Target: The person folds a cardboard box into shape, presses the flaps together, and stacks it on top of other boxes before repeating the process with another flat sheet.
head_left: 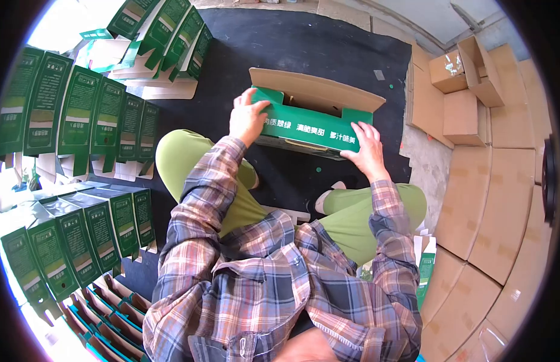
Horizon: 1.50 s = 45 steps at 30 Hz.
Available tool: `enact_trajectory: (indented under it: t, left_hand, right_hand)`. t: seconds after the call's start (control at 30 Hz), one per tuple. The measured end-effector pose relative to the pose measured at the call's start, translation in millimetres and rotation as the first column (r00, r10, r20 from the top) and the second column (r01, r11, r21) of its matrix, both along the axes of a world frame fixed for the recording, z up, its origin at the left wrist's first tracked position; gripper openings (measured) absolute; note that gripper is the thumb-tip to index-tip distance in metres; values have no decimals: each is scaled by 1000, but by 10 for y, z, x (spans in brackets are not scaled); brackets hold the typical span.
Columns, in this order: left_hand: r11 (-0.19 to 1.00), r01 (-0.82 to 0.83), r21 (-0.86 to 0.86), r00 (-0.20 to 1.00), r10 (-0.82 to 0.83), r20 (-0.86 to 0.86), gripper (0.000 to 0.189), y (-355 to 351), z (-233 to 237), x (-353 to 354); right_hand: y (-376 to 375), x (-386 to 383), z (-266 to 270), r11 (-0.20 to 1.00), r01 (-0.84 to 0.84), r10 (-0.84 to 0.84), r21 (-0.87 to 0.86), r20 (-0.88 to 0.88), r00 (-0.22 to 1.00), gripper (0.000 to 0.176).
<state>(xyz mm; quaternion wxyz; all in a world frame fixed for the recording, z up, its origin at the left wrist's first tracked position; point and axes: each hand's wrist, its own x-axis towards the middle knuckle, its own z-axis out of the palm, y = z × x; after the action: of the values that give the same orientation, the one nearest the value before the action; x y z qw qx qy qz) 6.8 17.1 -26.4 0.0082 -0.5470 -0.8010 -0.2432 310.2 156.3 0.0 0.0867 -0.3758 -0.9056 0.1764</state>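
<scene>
A green cardboard box (304, 127) with white printed characters lies in front of me, its long brown top flap raised along the far side. Through the gap beneath that flap the dark inside shows in part. My left hand (248, 117) grips the box's left end, fingers bent over the green corner tab. At the opposite end my right hand (367, 152) holds the right corner, with the thumb on the near face and the fingers over the top edge. The undersides of both hands are hidden.
Stacked green cartons (81, 114) stand at the left, with more flap-open ones (165, 36) at upper left. Brown cartons (467, 199) line the right side. A black mat (304, 42) covers the floor. One green-and-white carton (426, 265) stands beside my right knee.
</scene>
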Motion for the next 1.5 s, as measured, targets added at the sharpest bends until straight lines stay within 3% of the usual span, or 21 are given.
enact_trajectory:
  t: [0.03, 0.07, 0.17, 0.37, 0.47, 0.53, 0.6, 0.63, 0.77, 0.9, 1.1, 1.17, 1.27, 1.33, 1.43, 1.5]
  left_hand:
    - [997, 61, -38, 998, -60, 22, 36, 1, 60, 53]
    - [981, 162, -111, 985, -153, 84, 53, -6, 41, 70]
    - [943, 209, -258, 977, -210, 26, 88, -49, 205, 239]
    - [920, 246, -305, 969, -241, 52, 76, -34, 175, 191]
    - [918, 246, -310, 968, -247, 37, 78, -54, 121, 193]
    - [897, 271, -349, 962, -266, 63, 87, -53, 122, 191]
    - [906, 298, -301, 948, -318, -18, 89, -62, 100, 173]
    - [909, 300, -290, 943, -329, -54, 90, -53, 86, 194]
    - [862, 465, -202, 878, -477, -17, 90, -19, 138, 208]
    - [868, 452, -206, 891, -452, 49, 87, 46, 54, 284]
    - [880, 437, -188, 900, -429, 83, 76, 33, 39, 241]
    - [892, 414, -182, 910, -403, 91, 75, 38, 42, 231]
    - [917, 371, -149, 928, -360, 95, 73, 50, 86, 166]
    - [954, 292, -70, 952, -282, 119, 74, 54, 139, 125]
    - [984, 166, 63, 966, -175, 189, 75, 46, 244, 52]
    - [987, 85, 133, 963, -115, 242, 77, 51, 393, -25]
  right_hand:
    - [-31, -27, -5, 1000, 0, 0, 15, 21, 1000, 81]
    - [-54, -44, -15, 1000, -8, 7, 11, 17, 1000, 81]
    - [-51, -88, -18, 998, -8, 6, 64, 37, 999, 80]
    - [-68, -101, 63, 999, -33, 32, 21, 71, 997, 72]
    - [-45, -69, -19, 995, -80, 78, 54, 38, 996, 68]
    - [-53, -78, -40, 993, -115, 113, 17, 89, 990, 76]
    - [-139, -95, -58, 992, -109, 93, 68, 200, 975, 88]
    - [-140, -105, -60, 996, -85, 80, 4, 317, 945, 96]
    - [-146, -130, -114, 997, -72, 62, 17, 338, 939, 95]
    - [-142, -154, -102, 998, -56, 43, 26, 357, 933, 94]
    - [76, 81, 10, 990, -69, 84, -125, 116, 990, 85]
    - [244, 217, 212, 995, -42, 45, -86, 28, 999, 68]
    - [450, 458, 483, 992, 80, -95, -95, -164, 982, 53]
    - [476, 567, 593, 930, 197, -293, -310, -305, 906, 47]
    - [650, 836, 341, 965, 186, -231, -187, -257, 938, 44]
    - [645, 862, 273, 838, 271, -436, -474, -281, 855, 43]
